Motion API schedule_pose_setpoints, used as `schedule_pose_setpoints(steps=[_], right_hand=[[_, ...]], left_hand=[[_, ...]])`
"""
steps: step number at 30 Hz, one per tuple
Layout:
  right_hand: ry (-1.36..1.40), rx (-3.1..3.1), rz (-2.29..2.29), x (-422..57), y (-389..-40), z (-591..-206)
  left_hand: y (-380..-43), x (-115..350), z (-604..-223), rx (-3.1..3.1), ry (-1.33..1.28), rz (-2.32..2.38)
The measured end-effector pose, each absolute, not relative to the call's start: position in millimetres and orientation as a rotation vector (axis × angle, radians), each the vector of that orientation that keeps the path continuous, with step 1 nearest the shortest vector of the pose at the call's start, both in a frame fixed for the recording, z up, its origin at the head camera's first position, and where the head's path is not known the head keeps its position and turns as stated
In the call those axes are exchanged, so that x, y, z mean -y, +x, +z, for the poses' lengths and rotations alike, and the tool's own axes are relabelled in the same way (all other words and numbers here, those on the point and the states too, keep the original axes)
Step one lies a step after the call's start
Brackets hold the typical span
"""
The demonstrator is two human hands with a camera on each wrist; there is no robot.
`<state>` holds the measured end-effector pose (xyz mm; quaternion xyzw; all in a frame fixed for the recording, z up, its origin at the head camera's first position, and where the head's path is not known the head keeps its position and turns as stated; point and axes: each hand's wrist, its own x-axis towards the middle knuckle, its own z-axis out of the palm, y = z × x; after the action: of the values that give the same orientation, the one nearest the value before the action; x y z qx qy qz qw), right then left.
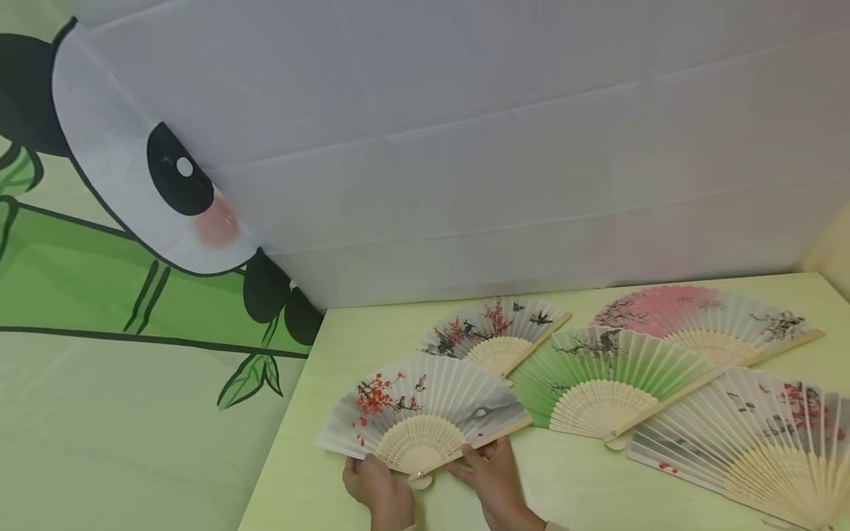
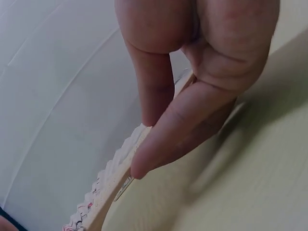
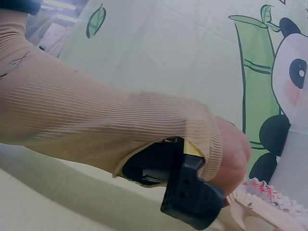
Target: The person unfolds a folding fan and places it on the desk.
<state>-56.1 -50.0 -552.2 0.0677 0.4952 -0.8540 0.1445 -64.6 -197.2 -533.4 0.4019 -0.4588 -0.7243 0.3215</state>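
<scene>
In the head view, an open folding fan (image 1: 458,391), white and grey with red blossoms, is held spread near the table's front left. My left hand (image 1: 380,487) grips its lower left edge near the pivot. On the other side, my right hand (image 1: 494,479) pinches the right guard stick, thumb on top and fingers beneath. From the left wrist, thumb and fingers (image 2: 168,125) hold the fan's wooden edge (image 2: 113,187) close over the table. The right wrist view has a ribbed beige sleeve (image 3: 120,120) and the fan's pleats (image 3: 269,195); my right hand's grip is hidden there.
Several other open fans lie on the table (image 1: 292,472): a blossom fan (image 1: 505,354) behind, a green fan (image 1: 604,391) to the right, a pink and white fan (image 1: 710,335) at the back right, and a grey and red fan (image 1: 764,450) at front right. A white wall covering (image 1: 498,147) borders the back.
</scene>
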Motion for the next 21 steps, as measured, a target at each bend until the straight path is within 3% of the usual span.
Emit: schedule_pose_setpoints(steps=[12,21], right_hand=[[0.177,-1.421,-2.201,35,-66,-546],[0.006,-1.462,-2.001,12,-73,-535]], left_hand=[[-63,204,-537,1.187,1.096,-1.881],[-57,203,-532,1.211,1.126,-1.887]])
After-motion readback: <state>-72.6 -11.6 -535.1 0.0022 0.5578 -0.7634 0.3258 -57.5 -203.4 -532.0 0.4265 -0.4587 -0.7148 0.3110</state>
